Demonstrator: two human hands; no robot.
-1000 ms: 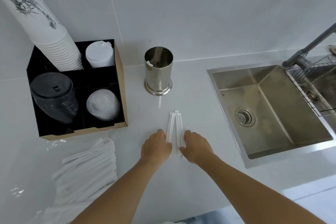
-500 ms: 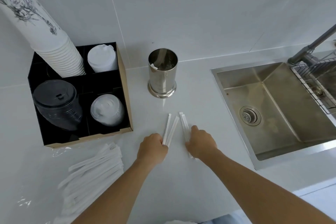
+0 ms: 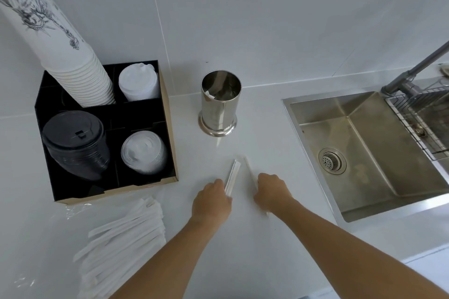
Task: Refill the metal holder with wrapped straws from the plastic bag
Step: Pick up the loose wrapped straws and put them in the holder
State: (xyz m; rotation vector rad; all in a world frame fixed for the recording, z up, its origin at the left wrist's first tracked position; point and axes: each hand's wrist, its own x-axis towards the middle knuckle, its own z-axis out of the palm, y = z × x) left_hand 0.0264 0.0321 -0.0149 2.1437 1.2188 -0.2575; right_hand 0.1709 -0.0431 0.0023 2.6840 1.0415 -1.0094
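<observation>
Holder (image 3: 220,102) near worktop's back edge nearly empty; left hand (image 3: 211,201) and right hand (image 3: 273,192), apart, each closed on straws (image 3: 232,177); bag (image 3: 121,245) mostly full

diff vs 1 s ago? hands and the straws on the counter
The hands split one small bunch of straws in two. The left hand drew its straws leftward; the right hand drew its straw rightward, so a gap opened between them. Each hand keeps hold of its share. The holder, the bagged straws and the cup tray stayed put.
</observation>
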